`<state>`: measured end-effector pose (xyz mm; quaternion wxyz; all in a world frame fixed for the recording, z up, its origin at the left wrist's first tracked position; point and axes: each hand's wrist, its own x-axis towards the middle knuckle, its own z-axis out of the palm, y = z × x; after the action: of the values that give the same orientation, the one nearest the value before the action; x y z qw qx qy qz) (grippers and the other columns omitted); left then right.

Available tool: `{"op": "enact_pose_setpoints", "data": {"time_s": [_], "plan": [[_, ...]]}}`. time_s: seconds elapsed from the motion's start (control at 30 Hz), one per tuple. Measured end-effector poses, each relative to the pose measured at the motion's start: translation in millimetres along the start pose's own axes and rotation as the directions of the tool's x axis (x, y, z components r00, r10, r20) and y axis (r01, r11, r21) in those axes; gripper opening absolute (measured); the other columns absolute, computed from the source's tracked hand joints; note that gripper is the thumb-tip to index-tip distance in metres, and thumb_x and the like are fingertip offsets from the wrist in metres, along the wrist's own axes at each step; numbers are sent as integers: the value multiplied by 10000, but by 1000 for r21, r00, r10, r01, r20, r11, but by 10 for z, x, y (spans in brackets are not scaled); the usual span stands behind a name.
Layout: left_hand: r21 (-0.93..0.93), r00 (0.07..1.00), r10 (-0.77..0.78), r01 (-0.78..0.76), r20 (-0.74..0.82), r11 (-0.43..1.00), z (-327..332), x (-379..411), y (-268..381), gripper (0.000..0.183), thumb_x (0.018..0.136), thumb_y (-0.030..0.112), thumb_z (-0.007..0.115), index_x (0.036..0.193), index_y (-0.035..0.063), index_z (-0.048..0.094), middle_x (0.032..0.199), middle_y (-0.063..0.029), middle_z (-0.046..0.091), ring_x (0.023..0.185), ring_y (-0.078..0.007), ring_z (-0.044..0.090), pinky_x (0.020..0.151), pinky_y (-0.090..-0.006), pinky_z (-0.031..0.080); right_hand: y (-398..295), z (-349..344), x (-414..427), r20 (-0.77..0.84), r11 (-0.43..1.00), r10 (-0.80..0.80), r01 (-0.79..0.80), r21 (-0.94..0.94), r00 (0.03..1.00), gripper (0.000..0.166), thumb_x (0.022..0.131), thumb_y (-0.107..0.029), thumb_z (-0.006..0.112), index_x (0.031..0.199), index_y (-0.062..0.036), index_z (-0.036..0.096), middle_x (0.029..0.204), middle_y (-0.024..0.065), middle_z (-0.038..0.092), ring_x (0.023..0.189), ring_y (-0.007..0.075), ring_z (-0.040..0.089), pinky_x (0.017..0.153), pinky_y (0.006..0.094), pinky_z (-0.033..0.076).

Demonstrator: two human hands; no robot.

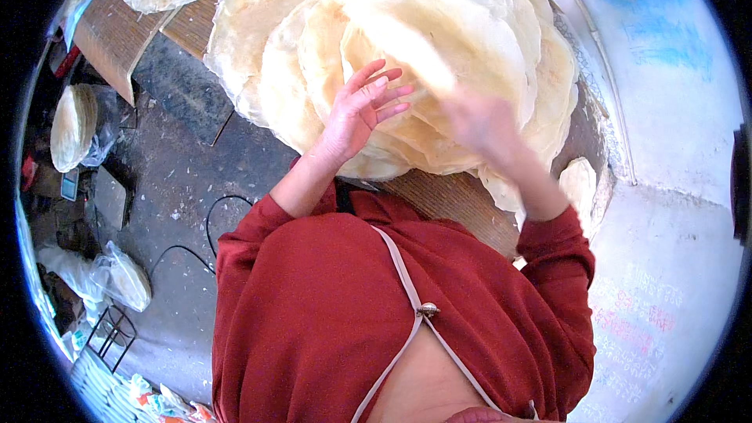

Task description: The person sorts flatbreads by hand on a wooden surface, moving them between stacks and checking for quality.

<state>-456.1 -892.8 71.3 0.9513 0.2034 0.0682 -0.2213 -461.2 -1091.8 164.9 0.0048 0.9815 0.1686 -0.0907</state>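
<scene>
Large, thin, pale round flatbread-like sheets (470, 29) lie overlapped in a broad heap in front of me, with ragged edges. Above the near part of the heap is my left hand (367, 100), its fingers apart and nothing held. My right hand (479, 123) is blurred by motion over the right part of the heap; its fingers cannot be made out, nor whether it holds anything. A bright glare covers the sheets just beyond both hands.
A wooden board (452, 200) shows under the heap's near edge. On the left, a stack of round sheets (73, 126) stands near a plastic-wrapped stack (129, 279). A black cable (208, 220) curves over the floor. A white wall (664, 129) rises at the right.
</scene>
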Motion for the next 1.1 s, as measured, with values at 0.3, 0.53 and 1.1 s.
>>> {"op": "enact_pose_setpoints", "data": {"time_s": [0.3,0.53,1.1], "plan": [[229,980,-142,172,-143,958,-249,-42,-168,363,838,40,516,1161,-87,409,1079,-208,562,940,-298,616,861,-370,497,966,-1926,-144,-499,954,295,-223,199,815,229,873,-189,587,995,-6,651,852,69,680,736,111,620,648,267,489],[-12,924,-297,303,-241,953,-258,180,-248,412,805,36,493,1175,-114,389,1174,-250,493,1099,-340,524,963,-402,445,265,68,-3,-239,942,-247,176,-285,939,192,766,-39,484,951,-32,537,776,112,593,725,278,622,544,379,507],[-72,937,-350,348,-19,935,-50,562,-199,383,753,41,474,1119,-45,400,1172,-282,516,1027,-400,569,912,-417,476,323,442,-118,-39,973,231,-230,28,972,312,794,-280,637,947,-10,608,711,174,618,720,310,627,619,392,487]]}}
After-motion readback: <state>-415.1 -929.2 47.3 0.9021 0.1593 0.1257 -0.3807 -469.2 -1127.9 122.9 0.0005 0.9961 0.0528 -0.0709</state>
